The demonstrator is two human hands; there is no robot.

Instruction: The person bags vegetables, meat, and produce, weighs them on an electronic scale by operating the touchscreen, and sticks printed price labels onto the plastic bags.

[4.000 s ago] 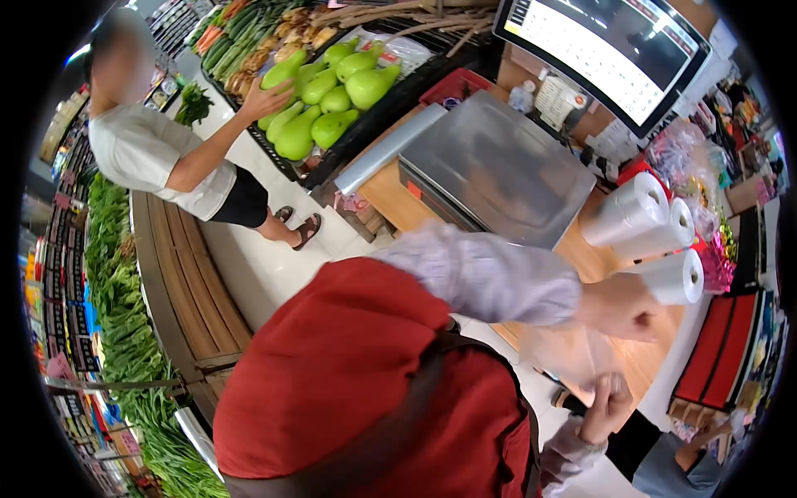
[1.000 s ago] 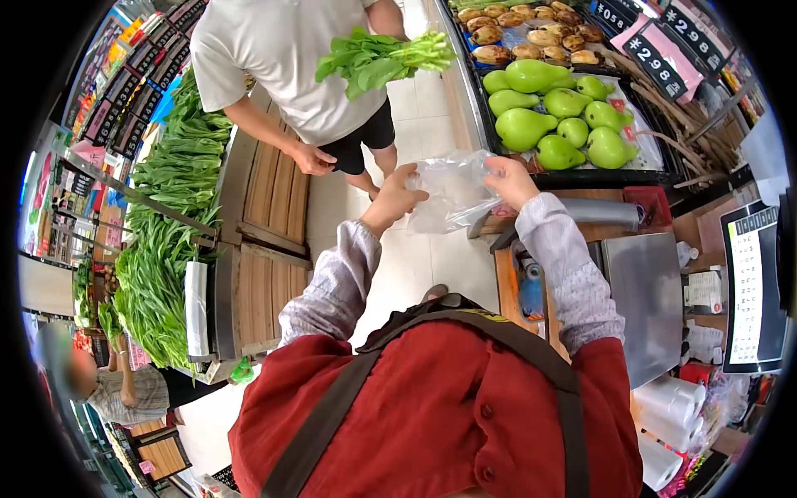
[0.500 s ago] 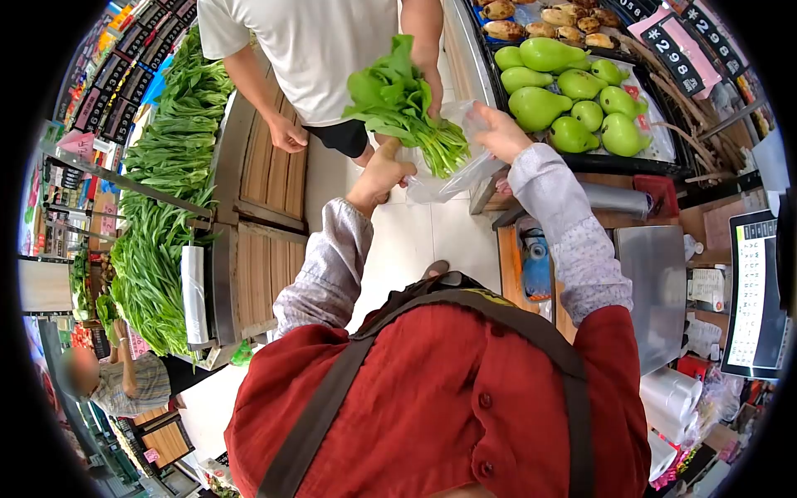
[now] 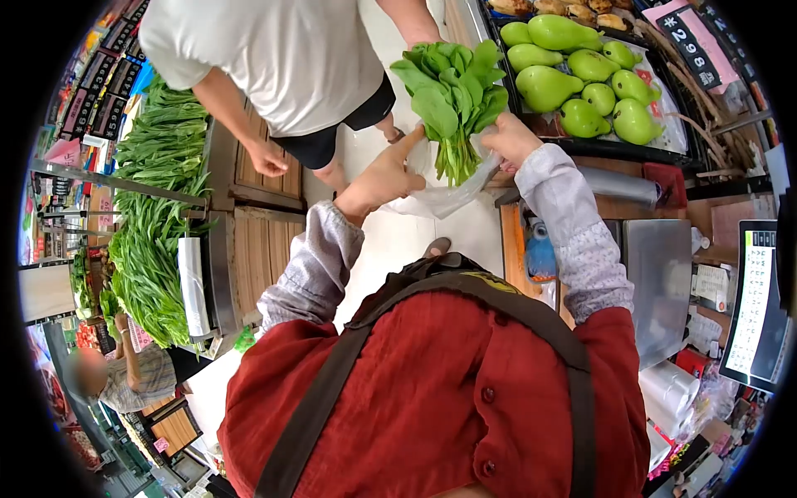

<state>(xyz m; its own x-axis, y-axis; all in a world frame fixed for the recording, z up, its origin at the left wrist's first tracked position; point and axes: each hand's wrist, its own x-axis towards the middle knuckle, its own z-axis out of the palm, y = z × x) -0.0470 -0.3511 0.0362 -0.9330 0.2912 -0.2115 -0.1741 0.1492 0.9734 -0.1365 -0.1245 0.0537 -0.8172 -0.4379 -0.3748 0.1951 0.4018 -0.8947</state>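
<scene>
A clear plastic bag (image 4: 440, 202) is held between my two hands, its mouth spread. My left hand (image 4: 383, 176) grips the bag's left edge, thumb up. My right hand (image 4: 510, 143) pinches the right edge. A bunch of leafy greens (image 4: 452, 95) stands between my hands, leaves up, its stems inside the bag. Behind the leaves is the hand of a person in a white shirt (image 4: 266, 58), partly hidden by the bunch.
Green gourds (image 4: 548, 87) lie in a black tray at the upper right. Leafy vegetables (image 4: 158, 249) line the left shelf. At the right are a metal-topped scale (image 4: 656, 282) and a screen (image 4: 754, 307). Another person (image 4: 141, 378) stands at the lower left.
Earlier, at the counter, my hands handled a bag. Since then the view has turned to the person, and the greens have moved right and turned upright, stems down in the bag.
</scene>
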